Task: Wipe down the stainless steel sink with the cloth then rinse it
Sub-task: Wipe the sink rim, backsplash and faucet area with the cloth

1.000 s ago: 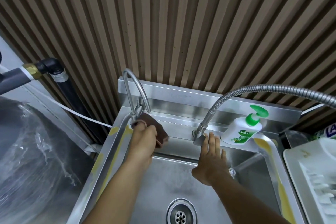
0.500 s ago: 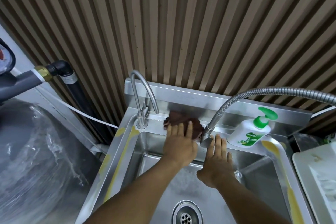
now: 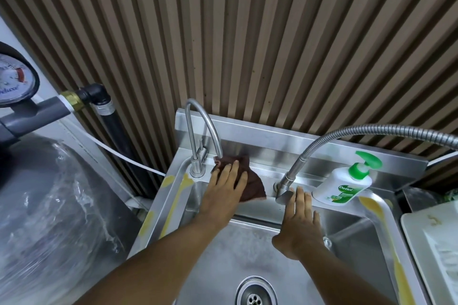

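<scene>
Cloth (image 3: 251, 184) dark brown. Sink (image 3: 247, 250) bare silver steel, yellow streaks (image 3: 177, 199) down both sides. Wall (image 3: 247, 44): brown and tan vertical slats. Bottle (image 3: 342, 181) white, green pump (image 3: 364, 162), green label (image 3: 343, 192). Pipe (image 3: 116, 129) black, brass fitting (image 3: 71, 101). Gauge (image 3: 12, 79) white face, red arc, black rim. Hose (image 3: 371, 128) silver, ribbed.

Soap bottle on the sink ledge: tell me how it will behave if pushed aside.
The soap bottle is tall with a pump on top, so a high push would probably tip it. On the smooth steel sink ledge it likely slides easily.
</scene>
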A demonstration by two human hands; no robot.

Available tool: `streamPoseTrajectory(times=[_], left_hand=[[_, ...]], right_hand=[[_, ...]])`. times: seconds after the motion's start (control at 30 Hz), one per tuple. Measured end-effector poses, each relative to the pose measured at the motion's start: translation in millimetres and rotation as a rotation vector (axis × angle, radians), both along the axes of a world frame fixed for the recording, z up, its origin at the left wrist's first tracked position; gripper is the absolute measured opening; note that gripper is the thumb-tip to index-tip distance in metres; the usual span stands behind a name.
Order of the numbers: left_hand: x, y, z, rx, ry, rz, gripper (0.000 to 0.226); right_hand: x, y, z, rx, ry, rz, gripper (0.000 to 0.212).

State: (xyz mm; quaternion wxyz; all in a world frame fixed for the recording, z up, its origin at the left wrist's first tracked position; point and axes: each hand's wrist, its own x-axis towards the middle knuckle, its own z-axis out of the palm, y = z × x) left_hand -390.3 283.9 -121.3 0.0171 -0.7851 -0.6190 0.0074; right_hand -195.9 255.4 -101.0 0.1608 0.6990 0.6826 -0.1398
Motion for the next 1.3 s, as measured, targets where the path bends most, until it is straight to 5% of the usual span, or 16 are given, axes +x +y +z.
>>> streamPoseTrajectory(times=[0.23,0.53,0.77,0.93,1.07,1.3], left_hand=[[23,0,-2,0.052,-0.105,0.145,0.070],[-5,4,-11,0.191,-0.147,0.034,0.069],[21,-4,-2,0.106,-0.153,0.166,0.081],[36,4,-1,0.100,-0.206,-0.041,0.061],[26,9,-4,0.095,-0.114,-0.169,0.082],[-11,6,8,-0.042,0.004,0.120,0.094]], right_hand=[[-1,0,3,-0.013,-0.020,0.000,0.114],[-1,-1,3,0.002,-0.014,0.015,0.115],[-1,-2,2,0.014,-0.012,0.012,0.115],[-1,-2,0,0.016,-0.019,0.008,0.114],[0,-2,2,0.016,-0.027,0.016,0.115],[0,-3,3,0.012,0.002,0.017,0.114]])
